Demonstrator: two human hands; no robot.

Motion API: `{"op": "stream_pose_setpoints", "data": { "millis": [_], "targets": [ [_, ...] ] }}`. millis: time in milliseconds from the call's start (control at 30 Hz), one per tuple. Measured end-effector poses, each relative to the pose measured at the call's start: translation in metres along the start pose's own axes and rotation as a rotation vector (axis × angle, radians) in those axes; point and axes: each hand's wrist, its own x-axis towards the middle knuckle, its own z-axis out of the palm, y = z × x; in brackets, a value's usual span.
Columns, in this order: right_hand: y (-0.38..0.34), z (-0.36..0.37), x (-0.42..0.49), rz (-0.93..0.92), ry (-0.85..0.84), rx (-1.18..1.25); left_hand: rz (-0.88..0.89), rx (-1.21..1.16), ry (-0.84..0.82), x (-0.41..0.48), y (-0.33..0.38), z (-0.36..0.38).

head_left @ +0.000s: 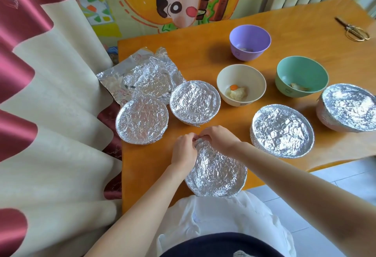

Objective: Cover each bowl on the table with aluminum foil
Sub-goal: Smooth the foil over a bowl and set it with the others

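Head view. Item in work: foil-wrapped bowl [217,173], at the near edge of the bench [154,167]. I see the left hand [184,148] and right hand [218,138] both pinching foil at its far rim.

Handling, as I judge it: light, thin, tear-prone, keeps a crease. Take it by the overhang, not the taut top.

Pending, uncovered: purple bowl [250,41], cream bowl [241,84], green bowl [302,79].
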Motion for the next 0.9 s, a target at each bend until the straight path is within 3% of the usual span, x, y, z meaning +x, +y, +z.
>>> {"op": "stream_pose_setpoints", "data": {
  "millis": [167,267,600,900],
  "targets": [
    [-0.001,0.008,0.000,0.082,0.078,-0.020,0.008,-0.100,-0.022,-0.001,-0.004,-0.008],
    [0.002,0.008,-0.001,0.128,0.107,-0.038,0.038,-0.040,0.018,-0.006,-0.011,-0.010],
    [-0.003,0.001,0.002,-0.013,-0.004,-0.097,-0.026,-0.127,0.054,-0.013,-0.003,-0.009],
    [0.005,0.003,-0.005,0.029,0.094,-0.187,0.018,-0.114,-0.004,0.001,0.003,-0.006]
  ]
}}
